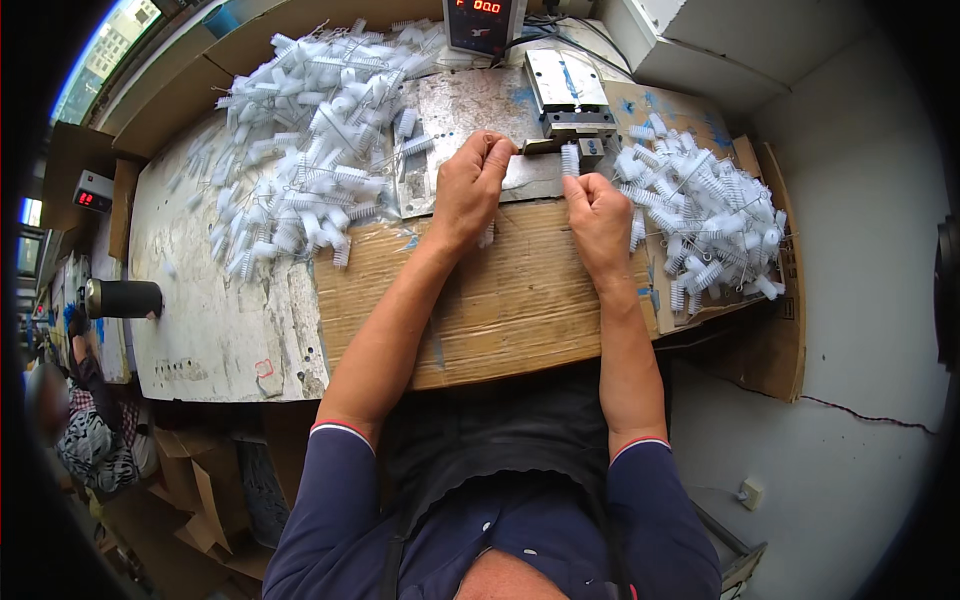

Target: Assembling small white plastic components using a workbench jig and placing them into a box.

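My right hand (598,218) is closed in a pinch around the lower end of a small white bristle brush (570,160). That brush stands upright just in front of the metal fixture (568,90). Left of it, my left hand (468,190) is also closed, thumb against forefinger, beside a dark metal strip (541,146) at the fixture's front. What the left fingers hold is too small to make out. Another white brush (487,236) shows partly from behind the left wrist, over the cardboard.
A big heap of white wire-handled brushes (310,140) lies left, a smaller heap (700,215) right. Cardboard (500,300) covers the bench front. A red digital display (485,22) stands behind the metal plate. A dark cylinder (124,298) sits far left; another person (95,430) is beyond.
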A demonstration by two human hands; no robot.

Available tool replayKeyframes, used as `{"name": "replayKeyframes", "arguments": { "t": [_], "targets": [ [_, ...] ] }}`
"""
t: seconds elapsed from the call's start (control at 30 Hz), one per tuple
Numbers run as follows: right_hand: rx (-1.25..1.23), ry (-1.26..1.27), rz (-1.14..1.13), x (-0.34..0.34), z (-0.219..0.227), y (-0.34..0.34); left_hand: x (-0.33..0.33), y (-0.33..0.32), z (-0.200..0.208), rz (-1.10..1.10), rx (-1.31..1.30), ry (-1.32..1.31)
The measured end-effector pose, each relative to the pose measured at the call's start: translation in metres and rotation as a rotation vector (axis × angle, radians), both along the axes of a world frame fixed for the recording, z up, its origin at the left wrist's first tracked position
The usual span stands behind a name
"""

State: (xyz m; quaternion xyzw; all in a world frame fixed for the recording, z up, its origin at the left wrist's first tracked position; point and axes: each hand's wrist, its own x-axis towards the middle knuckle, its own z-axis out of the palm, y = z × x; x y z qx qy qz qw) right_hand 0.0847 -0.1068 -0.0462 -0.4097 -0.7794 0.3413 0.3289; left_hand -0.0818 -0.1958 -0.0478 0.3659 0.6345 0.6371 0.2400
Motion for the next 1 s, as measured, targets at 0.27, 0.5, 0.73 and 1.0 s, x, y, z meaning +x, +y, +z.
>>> {"name": "replayKeyframes", "arguments": {
  "t": [0.27,0.5,0.73,1.0],
  "targets": [
    [0.227,-0.226,-0.164,-0.015,-0.004,0.007,0.004,0.002,-0.004,0.159,-0.013,0.171],
    [0.259,-0.254,-0.200,-0.019,-0.008,0.007,0.007,0.003,-0.005,0.172,-0.009,0.231],
    [0.229,-0.261,-0.212,-0.020,-0.001,0.007,0.015,0.003,-0.005,0.222,0.037,0.424],
    [0.162,0.031,-0.204,-0.010,0.001,0.002,0.016,0.014,-0.011,0.217,-0.082,0.803]
  ]
}}
